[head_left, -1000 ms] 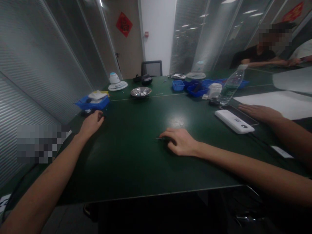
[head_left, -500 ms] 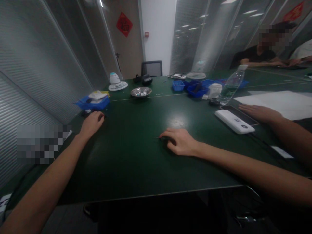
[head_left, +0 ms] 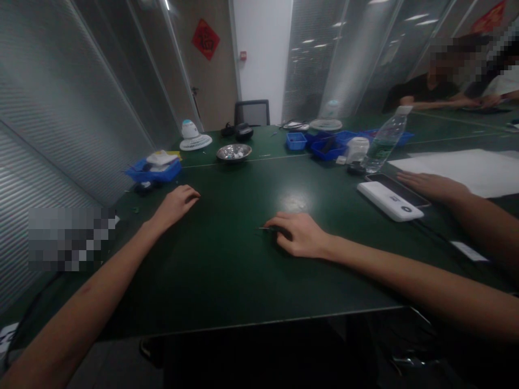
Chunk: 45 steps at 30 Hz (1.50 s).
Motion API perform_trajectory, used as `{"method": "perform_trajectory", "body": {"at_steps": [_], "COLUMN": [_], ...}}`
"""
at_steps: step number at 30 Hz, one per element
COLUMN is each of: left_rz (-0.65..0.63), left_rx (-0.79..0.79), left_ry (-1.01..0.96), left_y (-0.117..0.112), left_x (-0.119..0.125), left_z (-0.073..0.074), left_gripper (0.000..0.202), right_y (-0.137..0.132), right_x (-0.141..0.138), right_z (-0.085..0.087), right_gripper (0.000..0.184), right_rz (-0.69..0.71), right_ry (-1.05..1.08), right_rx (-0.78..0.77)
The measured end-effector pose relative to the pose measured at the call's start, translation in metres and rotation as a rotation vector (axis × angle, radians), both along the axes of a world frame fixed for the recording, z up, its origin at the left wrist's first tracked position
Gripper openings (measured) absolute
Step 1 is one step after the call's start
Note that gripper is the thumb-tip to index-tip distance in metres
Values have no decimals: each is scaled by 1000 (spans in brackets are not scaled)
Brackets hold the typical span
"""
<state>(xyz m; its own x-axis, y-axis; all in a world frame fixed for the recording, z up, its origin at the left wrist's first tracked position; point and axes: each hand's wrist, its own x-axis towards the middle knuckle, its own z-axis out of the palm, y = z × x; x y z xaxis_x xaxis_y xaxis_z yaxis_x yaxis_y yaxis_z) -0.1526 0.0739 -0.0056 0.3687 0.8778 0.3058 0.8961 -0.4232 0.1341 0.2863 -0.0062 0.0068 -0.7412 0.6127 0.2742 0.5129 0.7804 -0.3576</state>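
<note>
My right hand [head_left: 298, 235] rests on the green table [head_left: 227, 281], its thumb and fingers curled in a pinch. From its fingertips a thin needle-like piece [head_left: 263, 228] points left, low over the tabletop; its other end is hidden in the hand. My left hand [head_left: 176, 205] is over the table further left, fingers bent and brought together. Whatever it pinches, if anything, is too small and dark to make out. Nearest to it, behind and to the left, stands a blue tray [head_left: 156, 172] with white and yellow packets in it.
A steel bowl [head_left: 234, 153] with small pieces stands further back. To the right are blue bins [head_left: 327, 150], a water bottle [head_left: 387, 141], a white power bank [head_left: 387, 201], a phone [head_left: 399, 190] and another person's hand [head_left: 432, 186]. A fan [head_left: 195, 141] stands behind.
My left hand has moved right, away from beside the blue tray. A small green bit now shows on the table where the arm was. My right hand stays put with the thin piece.
</note>
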Motion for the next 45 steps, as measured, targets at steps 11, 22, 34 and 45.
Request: {"method": "perform_trajectory", "body": {"at_steps": [11, 22, 34, 45], "left_rz": [-74, -351, -514, -569], "left_rx": [-44, -477, -410, -401], "left_ry": [-165, -456, -299, -375], "left_y": [-8, -50, -80, -82], "left_x": [26, 105, 141, 154], "left_z": [4, 21, 23, 8], "left_gripper": [30, 34, 36, 22], "right_y": [1, 1, 0, 1], "right_x": [0, -1, 0, 0], "right_z": [-3, -4, -4, -9], "right_gripper": [38, 33, 31, 34], "right_rz": [-4, 14, 117, 125], "right_ry": [-12, 11, 12, -11], "right_rx": [29, 42, 99, 118]}}
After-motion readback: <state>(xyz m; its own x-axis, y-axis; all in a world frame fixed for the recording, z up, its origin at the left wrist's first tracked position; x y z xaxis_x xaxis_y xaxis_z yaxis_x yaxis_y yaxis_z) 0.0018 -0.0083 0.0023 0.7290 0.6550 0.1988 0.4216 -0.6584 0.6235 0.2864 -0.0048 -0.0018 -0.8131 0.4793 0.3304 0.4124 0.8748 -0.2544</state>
